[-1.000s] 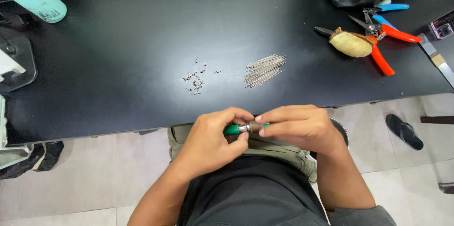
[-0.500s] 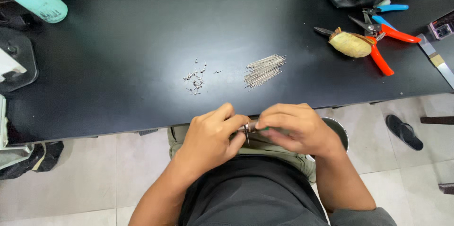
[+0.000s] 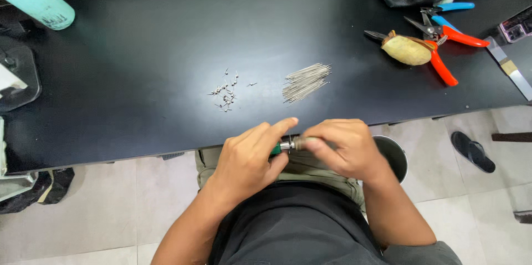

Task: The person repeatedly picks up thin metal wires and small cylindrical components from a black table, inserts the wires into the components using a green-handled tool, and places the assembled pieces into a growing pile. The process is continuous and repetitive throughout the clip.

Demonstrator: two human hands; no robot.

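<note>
Holding a small green-handled tool with a metal tip [image 3: 284,146] just off the near edge of the black tabletop [image 3: 138,104], the left hand [image 3: 246,159] has its fingers clamped around the green handle while the right hand [image 3: 341,148] pinches its fingers together at the metal end, apparently on a thin pin, though the view is too small to be sure. On the tabletop a bundle of long thin metal pins [image 3: 306,82] lies uncut beside a scatter of short metal pieces [image 3: 224,94], so much seems left.
</note>
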